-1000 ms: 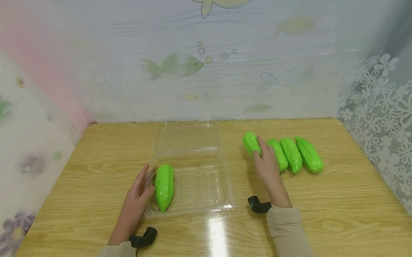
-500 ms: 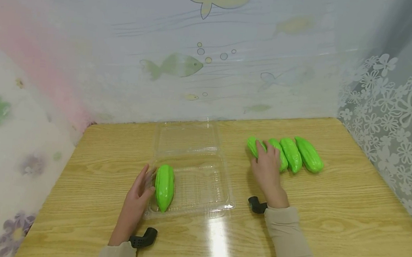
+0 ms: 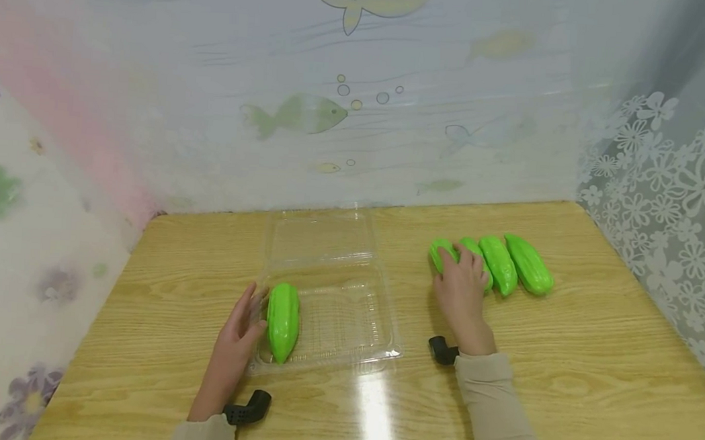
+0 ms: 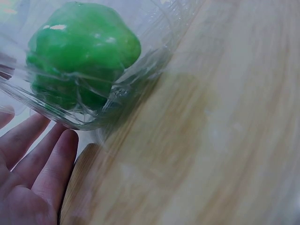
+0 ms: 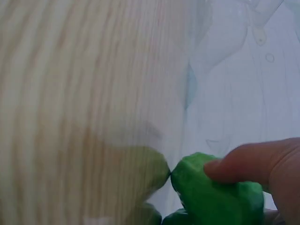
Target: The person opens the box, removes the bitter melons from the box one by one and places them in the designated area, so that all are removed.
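Note:
My right hand grips a green ridged gourd at the left end of a row on the table. In the right wrist view my thumb presses on that gourd. My left hand lies at the left side of a clear plastic clamshell box, its fingers extended. From the left wrist view, those fingers reach to the box's lower edge. Another green gourd lies lengthwise inside the box, against its left side; the box wall covers part of this gourd in the left wrist view.
Three more green gourds stretch right of the held one: one partly behind my fingers, a middle one and an outer one. The box's lid lies folded back towards the fish-patterned wall. The wooden table extends around them.
My right hand has moved slightly to the right and brought the gripped gourd closer to the row, down onto the table beside it. My left hand and the box have stayed in place.

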`<action>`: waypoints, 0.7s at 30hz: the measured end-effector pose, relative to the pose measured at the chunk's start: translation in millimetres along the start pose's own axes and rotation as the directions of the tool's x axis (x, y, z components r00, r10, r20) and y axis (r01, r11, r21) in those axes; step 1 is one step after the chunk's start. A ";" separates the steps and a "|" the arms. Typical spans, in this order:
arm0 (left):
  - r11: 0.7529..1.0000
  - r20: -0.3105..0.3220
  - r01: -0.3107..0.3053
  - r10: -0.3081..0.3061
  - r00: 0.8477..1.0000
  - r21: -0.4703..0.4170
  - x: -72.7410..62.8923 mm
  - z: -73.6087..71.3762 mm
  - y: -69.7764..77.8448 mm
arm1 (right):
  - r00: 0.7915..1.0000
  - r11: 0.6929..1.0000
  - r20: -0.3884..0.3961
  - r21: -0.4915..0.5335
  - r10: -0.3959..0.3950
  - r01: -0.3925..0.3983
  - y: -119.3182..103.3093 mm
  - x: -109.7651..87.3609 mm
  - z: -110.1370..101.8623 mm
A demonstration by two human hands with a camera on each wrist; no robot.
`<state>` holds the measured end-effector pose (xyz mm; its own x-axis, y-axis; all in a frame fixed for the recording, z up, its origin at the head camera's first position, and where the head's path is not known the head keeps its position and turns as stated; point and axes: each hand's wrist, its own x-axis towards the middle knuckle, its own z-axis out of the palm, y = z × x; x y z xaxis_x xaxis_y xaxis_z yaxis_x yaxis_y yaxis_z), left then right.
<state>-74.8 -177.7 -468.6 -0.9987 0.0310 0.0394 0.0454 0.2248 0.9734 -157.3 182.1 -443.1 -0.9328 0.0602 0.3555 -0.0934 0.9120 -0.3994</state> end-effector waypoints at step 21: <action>1.000 -0.015 0.024 -0.024 1.000 -0.018 0.5 0.1 -1.1 | 1.000 1.000 0.004 0.011 0.009 -0.009 7.3 0.7 -1.3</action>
<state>-75.3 -177.8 -469.7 -0.9998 0.0111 0.0193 0.0212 0.2077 0.9780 -158.2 189.3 -444.7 -0.9348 0.0667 0.3490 -0.0889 0.9071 -0.4114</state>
